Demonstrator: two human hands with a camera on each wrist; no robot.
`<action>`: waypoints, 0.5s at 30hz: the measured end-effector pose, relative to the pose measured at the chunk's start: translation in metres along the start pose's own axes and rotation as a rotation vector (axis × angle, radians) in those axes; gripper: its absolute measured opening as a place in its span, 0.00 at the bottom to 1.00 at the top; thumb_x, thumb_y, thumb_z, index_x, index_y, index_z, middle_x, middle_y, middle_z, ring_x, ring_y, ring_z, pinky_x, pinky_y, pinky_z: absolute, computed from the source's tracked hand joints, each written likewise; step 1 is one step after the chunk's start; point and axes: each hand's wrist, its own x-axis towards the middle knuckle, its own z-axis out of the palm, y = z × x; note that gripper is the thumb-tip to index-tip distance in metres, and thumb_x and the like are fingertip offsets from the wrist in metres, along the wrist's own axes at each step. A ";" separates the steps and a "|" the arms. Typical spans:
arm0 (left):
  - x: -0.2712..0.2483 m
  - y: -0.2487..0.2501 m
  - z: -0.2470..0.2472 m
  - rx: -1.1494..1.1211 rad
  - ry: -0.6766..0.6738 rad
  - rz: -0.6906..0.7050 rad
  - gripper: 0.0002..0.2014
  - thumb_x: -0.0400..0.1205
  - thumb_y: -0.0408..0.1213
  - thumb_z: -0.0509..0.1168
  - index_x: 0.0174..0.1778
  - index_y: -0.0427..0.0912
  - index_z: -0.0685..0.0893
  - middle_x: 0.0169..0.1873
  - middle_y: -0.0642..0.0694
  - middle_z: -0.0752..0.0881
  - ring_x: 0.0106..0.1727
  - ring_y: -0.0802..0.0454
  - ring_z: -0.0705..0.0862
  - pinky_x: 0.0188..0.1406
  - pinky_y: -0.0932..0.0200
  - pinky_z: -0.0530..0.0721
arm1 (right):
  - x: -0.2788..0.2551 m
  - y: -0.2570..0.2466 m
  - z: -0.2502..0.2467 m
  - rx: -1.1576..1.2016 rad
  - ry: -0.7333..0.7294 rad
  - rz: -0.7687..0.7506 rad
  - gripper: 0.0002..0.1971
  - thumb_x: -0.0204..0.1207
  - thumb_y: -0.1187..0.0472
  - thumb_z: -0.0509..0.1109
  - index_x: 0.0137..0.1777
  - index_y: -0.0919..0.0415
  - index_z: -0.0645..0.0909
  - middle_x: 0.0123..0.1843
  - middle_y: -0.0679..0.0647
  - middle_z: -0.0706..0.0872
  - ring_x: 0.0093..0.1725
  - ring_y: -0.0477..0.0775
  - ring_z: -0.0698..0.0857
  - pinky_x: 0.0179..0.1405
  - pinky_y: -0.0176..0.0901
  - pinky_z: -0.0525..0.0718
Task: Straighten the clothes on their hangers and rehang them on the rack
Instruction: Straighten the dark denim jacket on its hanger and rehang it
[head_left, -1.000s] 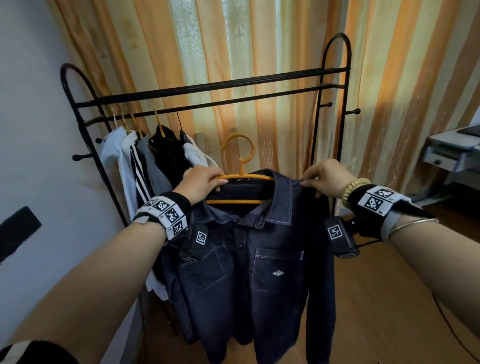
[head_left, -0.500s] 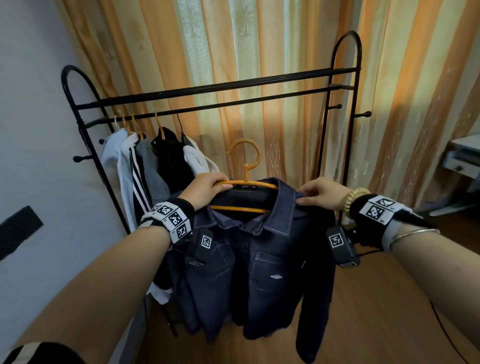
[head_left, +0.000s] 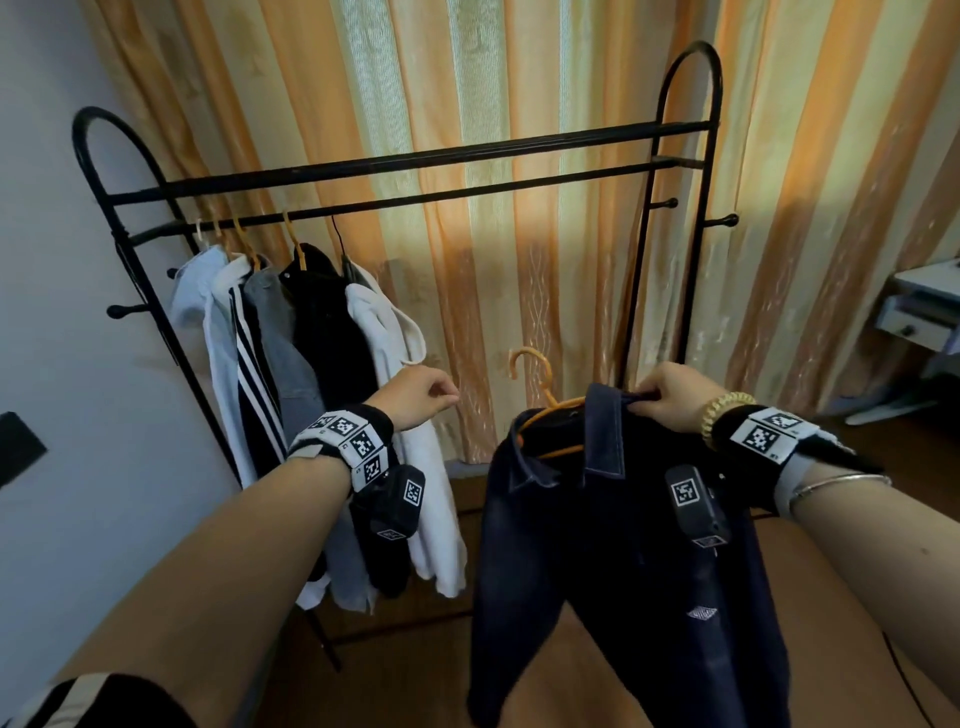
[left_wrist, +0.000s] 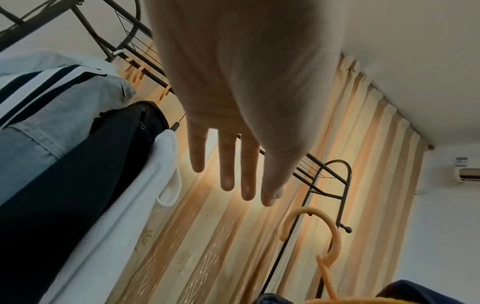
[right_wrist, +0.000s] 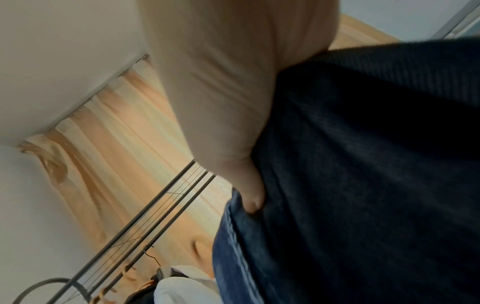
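Jacket (head_left: 623, 545) dark blue, pale stitching; hanger (head_left: 545, 395) orange; rack (head_left: 415, 161) black; curtain (head_left: 519, 78) orange-cream striped; hung clothes (head_left: 311, 364) white, grey, black.

Head cam high, facing rack (head_left: 415, 156); wrist cams upward, close.

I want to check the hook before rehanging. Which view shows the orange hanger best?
The head view: the hanger shows hook and both bars inside the jacket collar. The left wrist view shows only its hook and neck; the right wrist view does not show it.
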 end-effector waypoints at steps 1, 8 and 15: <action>0.004 -0.005 -0.001 0.012 0.006 -0.012 0.09 0.82 0.41 0.66 0.49 0.39 0.86 0.48 0.44 0.86 0.54 0.49 0.83 0.57 0.55 0.79 | 0.003 0.001 -0.001 -0.014 0.024 0.026 0.10 0.77 0.55 0.69 0.47 0.60 0.89 0.37 0.54 0.86 0.40 0.54 0.84 0.41 0.42 0.76; 0.030 -0.029 -0.023 0.015 0.040 -0.062 0.08 0.82 0.42 0.65 0.45 0.42 0.86 0.48 0.45 0.88 0.53 0.49 0.84 0.57 0.53 0.80 | 0.040 -0.014 -0.002 0.094 0.261 0.134 0.13 0.77 0.57 0.67 0.47 0.67 0.87 0.42 0.63 0.88 0.45 0.64 0.85 0.44 0.50 0.83; 0.067 -0.059 -0.063 0.023 0.100 -0.059 0.10 0.84 0.40 0.62 0.52 0.38 0.85 0.53 0.43 0.86 0.57 0.47 0.82 0.58 0.52 0.78 | 0.109 -0.065 -0.008 0.199 0.260 -0.010 0.13 0.75 0.64 0.66 0.57 0.64 0.84 0.53 0.62 0.87 0.54 0.63 0.84 0.46 0.42 0.74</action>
